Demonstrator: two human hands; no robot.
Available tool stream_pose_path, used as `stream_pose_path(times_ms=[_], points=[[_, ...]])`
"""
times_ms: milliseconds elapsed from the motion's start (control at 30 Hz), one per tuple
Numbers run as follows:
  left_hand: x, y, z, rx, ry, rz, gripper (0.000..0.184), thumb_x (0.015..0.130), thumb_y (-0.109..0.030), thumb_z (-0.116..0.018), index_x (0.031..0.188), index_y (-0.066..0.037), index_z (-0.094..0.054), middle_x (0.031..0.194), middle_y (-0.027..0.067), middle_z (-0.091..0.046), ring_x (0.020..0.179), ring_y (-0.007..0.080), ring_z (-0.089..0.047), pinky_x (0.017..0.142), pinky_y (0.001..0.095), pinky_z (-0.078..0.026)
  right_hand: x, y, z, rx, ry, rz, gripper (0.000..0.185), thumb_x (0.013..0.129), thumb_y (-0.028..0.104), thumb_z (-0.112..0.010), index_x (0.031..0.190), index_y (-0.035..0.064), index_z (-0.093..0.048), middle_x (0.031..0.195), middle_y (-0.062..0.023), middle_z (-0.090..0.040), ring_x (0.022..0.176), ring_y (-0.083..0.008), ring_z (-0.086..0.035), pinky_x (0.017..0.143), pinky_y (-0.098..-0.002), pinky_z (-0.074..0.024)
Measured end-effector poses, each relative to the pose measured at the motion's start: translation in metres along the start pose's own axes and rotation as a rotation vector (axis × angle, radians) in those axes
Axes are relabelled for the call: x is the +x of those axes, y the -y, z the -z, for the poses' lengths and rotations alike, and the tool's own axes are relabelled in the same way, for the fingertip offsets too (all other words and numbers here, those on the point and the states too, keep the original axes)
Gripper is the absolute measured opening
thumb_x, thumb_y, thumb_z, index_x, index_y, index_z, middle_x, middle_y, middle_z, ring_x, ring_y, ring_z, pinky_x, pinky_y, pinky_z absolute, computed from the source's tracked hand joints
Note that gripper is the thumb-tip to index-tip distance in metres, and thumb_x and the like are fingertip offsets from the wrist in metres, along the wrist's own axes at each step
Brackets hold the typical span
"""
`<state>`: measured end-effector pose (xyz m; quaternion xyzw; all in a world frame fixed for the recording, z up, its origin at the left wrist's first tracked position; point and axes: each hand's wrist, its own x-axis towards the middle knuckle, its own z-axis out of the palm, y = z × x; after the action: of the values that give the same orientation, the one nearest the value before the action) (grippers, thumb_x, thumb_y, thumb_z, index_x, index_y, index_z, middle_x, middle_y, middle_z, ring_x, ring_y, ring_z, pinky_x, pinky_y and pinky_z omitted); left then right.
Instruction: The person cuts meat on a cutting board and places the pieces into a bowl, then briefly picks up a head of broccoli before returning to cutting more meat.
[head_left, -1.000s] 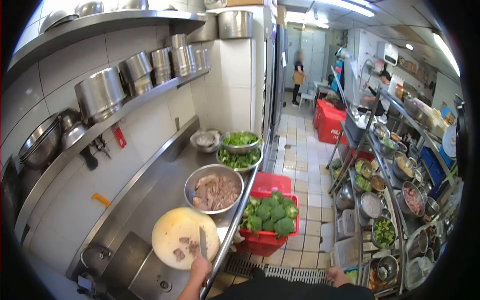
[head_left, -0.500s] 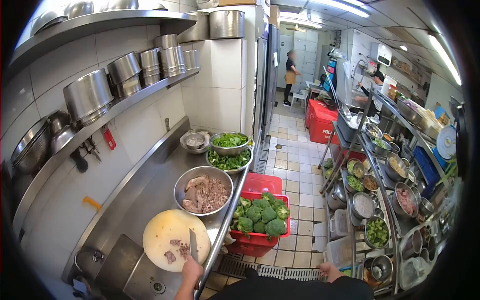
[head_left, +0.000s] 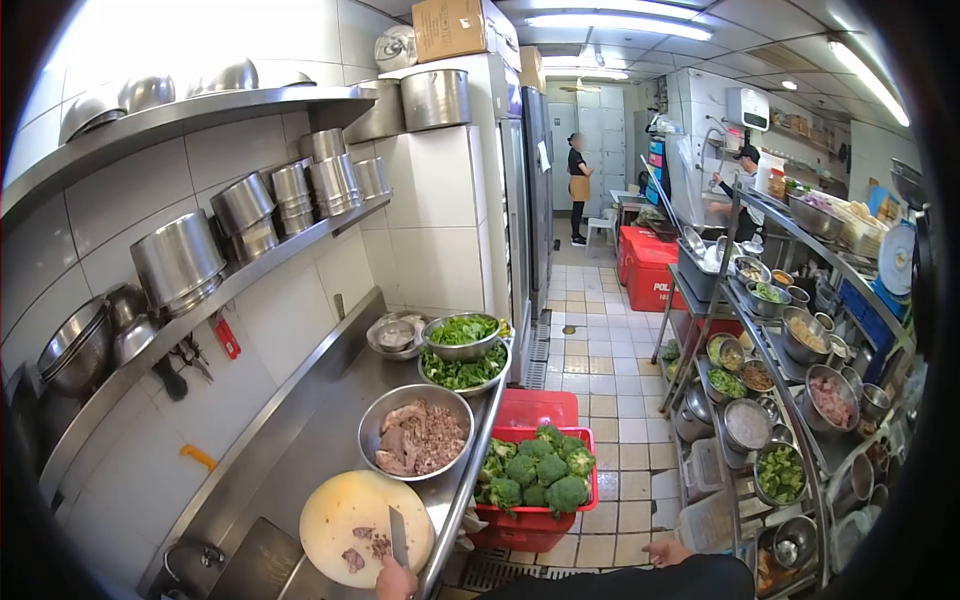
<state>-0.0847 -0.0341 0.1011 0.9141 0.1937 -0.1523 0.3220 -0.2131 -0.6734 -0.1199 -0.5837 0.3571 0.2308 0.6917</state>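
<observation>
My left hand [head_left: 397, 581] is closed round the handle of a kitchen knife [head_left: 398, 537], whose broad blade lies over the right part of a round, pale cutting board [head_left: 330, 510]. Small pieces of dark meat [head_left: 353, 560] and chopped bits [head_left: 380, 545] are on the board, left of the blade. Just beyond the board stands a steel bowl [head_left: 366, 440] of minced and larger pieces of meat [head_left: 425, 438]. Away from the counter, over the floor at the lower right, my right hand [head_left: 667, 552] holds nothing visible, its fingers partly stretched out.
Bowls of leafy greens [head_left: 462, 330] stand farther along the steel counter [head_left: 300, 430]. A red crate [head_left: 592, 480] of broccoli [head_left: 540, 470] sits beside it. Racks [head_left: 770, 350] with food bowls line the right. Two people [head_left: 578, 185] [head_left: 745, 185] are farther back.
The view has tilted up, so the counter and hands sit lower in the picture. My left hand still grips the knife at the board; the right hand's fingers look more extended.
</observation>
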Motion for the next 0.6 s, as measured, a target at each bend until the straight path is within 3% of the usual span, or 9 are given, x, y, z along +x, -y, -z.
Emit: stream_pose_path(times_ms=[67,100,133,267,467,533,600], points=[[-0.009,-0.010,0.002,-0.054,-0.058,-0.054,0.050,0.094,-0.017,-0.050,0.138,0.006,-0.044,0.115,0.0404,-0.064,0.111,0.0545,-0.063,0.093,0.0575,-0.049,0.036,-0.008,0.002,-0.146,-0.164,-0.112,0.021,0.101,0.020,-0.066,0.084,0.0070,-0.063,0.059,0.0025,-0.047,0.050,-0.0105,-0.044,0.048,-0.0303,-0.0357],[-0.008,-0.009,0.000,-0.067,-0.065,-0.066,0.050,0.094,-0.017,-0.050,0.138,0.006,-0.045,0.115,0.0405,-0.064,0.111,0.0546,-0.062,0.093,0.0574,-0.049,0.101,-0.038,0.040,-0.044,-0.119,-0.342,0.016,0.099,0.016,-0.067,0.089,0.0038,-0.067,0.058,0.0009,-0.049,0.048,-0.0101,-0.046,0.047,-0.0306,-0.0364],[-0.006,-0.008,-0.001,-0.080,-0.070,-0.077,0.049,0.094,-0.016,-0.050,0.137,0.007,-0.045,0.115,0.0406,-0.064,0.111,0.0548,-0.062,0.093,0.0574,-0.049,0.110,-0.039,0.041,-0.145,-0.138,-0.353,0.015,0.098,0.016,-0.068,0.090,0.0036,-0.067,0.059,0.0003,-0.050,0.048,-0.0104,-0.047,0.047,-0.0307,-0.0369],[0.004,-0.003,-0.008,-0.031,-0.035,0.002,0.050,0.095,-0.020,-0.052,0.138,0.006,-0.045,0.115,0.0406,-0.064,0.112,0.0545,-0.062,0.095,0.0572,-0.048,0.085,-0.005,0.020,-0.223,-0.135,-0.290,0.014,0.096,0.017,-0.070,0.095,0.0026,-0.070,0.064,-0.0020,-0.054,0.049,-0.0114,-0.048,0.047,-0.0311,-0.0391],[0.010,0.000,-0.013,0.025,-0.005,0.026,0.058,0.097,-0.034,-0.056,0.138,0.005,-0.045,0.117,0.0397,-0.063,0.115,0.0544,-0.061,0.098,0.0574,-0.046,0.001,0.073,-0.011,-0.024,0.057,-0.129,0.020,0.092,0.018,-0.072,0.104,0.0011,-0.073,0.072,-0.0055,-0.059,0.050,-0.0130,-0.051,0.048,-0.0317,-0.0423],[0.010,0.002,-0.015,0.039,0.006,0.051,0.062,0.097,-0.038,-0.058,0.140,0.004,-0.043,0.119,0.0395,-0.063,0.115,0.0542,-0.061,0.098,0.0576,-0.047,0.022,0.072,-0.003,-0.137,-0.038,-0.149,0.027,0.092,0.025,-0.070,0.106,0.0027,-0.074,0.082,-0.0086,-0.065,0.063,-0.0173,-0.057,0.058,-0.0353,-0.0471],[0.021,0.007,-0.015,0.067,0.050,0.076,0.068,0.095,-0.039,-0.062,0.144,0.002,-0.040,0.121,0.0393,-0.062,0.117,0.0533,-0.060,0.099,0.0572,-0.046,0.103,0.038,0.007,-0.542,-0.327,-0.103,0.044,0.093,0.041,-0.067,0.115,0.0036,-0.074,0.102,-0.0139,-0.075,0.088,-0.0252,-0.070,0.078,-0.0429,-0.0566]])
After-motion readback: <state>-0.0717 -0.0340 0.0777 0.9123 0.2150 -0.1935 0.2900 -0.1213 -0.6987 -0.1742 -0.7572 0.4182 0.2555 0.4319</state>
